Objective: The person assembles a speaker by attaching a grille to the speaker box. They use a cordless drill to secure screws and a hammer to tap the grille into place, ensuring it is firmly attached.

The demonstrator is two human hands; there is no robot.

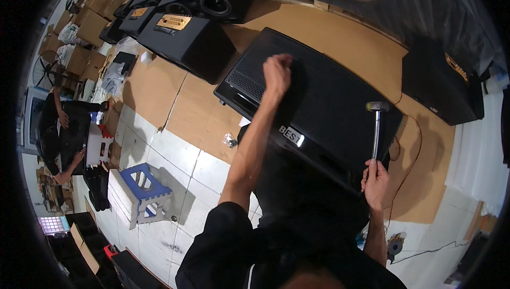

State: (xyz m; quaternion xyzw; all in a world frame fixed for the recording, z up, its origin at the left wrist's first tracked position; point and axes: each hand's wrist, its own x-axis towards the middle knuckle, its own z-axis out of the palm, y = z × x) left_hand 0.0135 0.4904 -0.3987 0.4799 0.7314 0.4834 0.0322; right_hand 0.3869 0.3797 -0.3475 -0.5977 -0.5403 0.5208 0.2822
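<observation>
A large black speaker cabinet (pixel 332 103) with a perforated grille lies before me, a pale badge (pixel 291 136) on its near side. Above the grille's left half is my left hand (pixel 277 75), its fingers curled and a little blurred. Whether anything is between them, I cannot make out. My right hand (pixel 375 182) is wrapped round the handle of a hammer (pixel 376 132) at the speaker's near right. The hammer points away from me, its shaft silver and its dull yellowish head over the speaker's right part.
Brown cardboard (pixel 196 116) covers the floor under the speaker. More black speakers (pixel 186 42) stand at far left, another (pixel 441 84) at right. A blue and white folding stool (pixel 141 193) is at left; beyond it a person (pixel 61 129) bends over a dark panel. A cable (pixel 419 156) runs at right.
</observation>
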